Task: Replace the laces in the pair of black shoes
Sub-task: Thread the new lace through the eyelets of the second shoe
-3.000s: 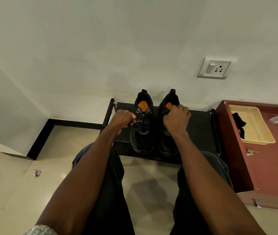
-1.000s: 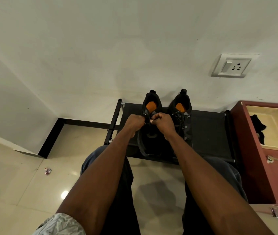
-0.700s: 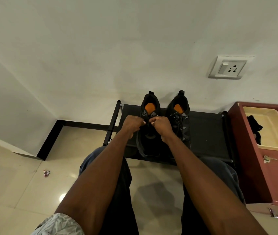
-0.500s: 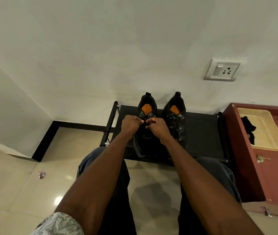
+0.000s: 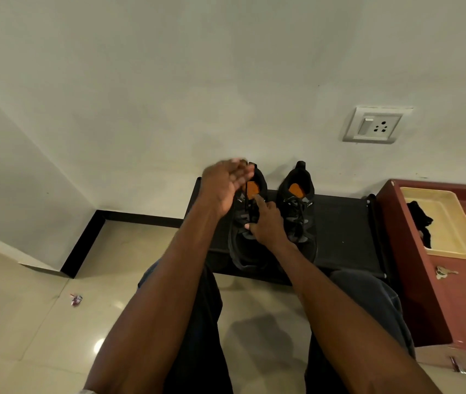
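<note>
Two black shoes with orange insoles stand side by side, toes toward me, on a low black rack (image 5: 342, 237). My left hand (image 5: 226, 184) is raised over the heel of the left shoe (image 5: 243, 251) and is blurred. Its fingers are bunched, and a thin black lace seems to run down from them to the shoe. My right hand (image 5: 266, 223) rests on that shoe's lacing, index finger straight on the tongue and thumb spread to the side. The right shoe (image 5: 297, 211) is laced and untouched.
A red-brown cabinet (image 5: 453, 302) stands right of the rack, carrying a cream tray (image 5: 453, 251) with a black cloth (image 5: 422, 223) and keys (image 5: 443, 272). A wall socket (image 5: 375, 125) is above. My knees are just before the rack; a small wrapper (image 5: 76, 299) lies on the tiled floor.
My left hand has lifted away from the top of the left shoe, up and back toward the wall. My right hand has stayed low on that shoe's lacing.
</note>
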Tool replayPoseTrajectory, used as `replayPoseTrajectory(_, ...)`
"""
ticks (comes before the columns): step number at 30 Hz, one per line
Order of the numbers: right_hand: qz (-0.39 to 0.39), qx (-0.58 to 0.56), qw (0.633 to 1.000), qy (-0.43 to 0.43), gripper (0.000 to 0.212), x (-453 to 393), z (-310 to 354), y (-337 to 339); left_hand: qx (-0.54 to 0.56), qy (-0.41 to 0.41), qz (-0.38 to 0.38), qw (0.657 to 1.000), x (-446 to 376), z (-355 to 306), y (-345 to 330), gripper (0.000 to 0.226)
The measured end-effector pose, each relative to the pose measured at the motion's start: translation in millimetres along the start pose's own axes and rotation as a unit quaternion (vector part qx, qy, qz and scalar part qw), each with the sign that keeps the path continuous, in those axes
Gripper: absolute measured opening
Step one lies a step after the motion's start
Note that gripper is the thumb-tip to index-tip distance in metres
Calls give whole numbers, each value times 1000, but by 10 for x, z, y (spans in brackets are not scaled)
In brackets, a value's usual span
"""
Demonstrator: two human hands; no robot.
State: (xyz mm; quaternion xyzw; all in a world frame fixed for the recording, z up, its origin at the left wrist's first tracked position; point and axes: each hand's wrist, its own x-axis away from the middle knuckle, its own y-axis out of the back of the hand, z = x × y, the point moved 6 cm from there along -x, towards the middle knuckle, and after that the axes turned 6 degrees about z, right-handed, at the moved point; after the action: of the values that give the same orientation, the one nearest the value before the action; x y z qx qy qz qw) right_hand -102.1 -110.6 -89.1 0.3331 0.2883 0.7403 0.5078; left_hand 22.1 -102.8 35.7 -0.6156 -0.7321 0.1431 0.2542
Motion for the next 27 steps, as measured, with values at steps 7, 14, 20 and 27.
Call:
replayPoseTrajectory(7, -4, -9, 1000, -8, 87, 38, -15, 3, 178, -152, 120, 965, 303, -1054, -639, 13)
replayPoseTrajectory(14, 4, 7, 1000, 1, 87, 31, 46, 11, -200, -90, -344, 913, 197, -377, 559, 36)
replayPoseTrajectory(20, -2, 12, 1000, -3, 86, 27, 24, 1, -654, 48, -3, 755, -225, 606, 719, 77)
replayPoseTrajectory(27, 11, 27, 1000, -13, 86, 12, -8, 0, -746, 69, 23, 662, -232, 732, 705, 13)
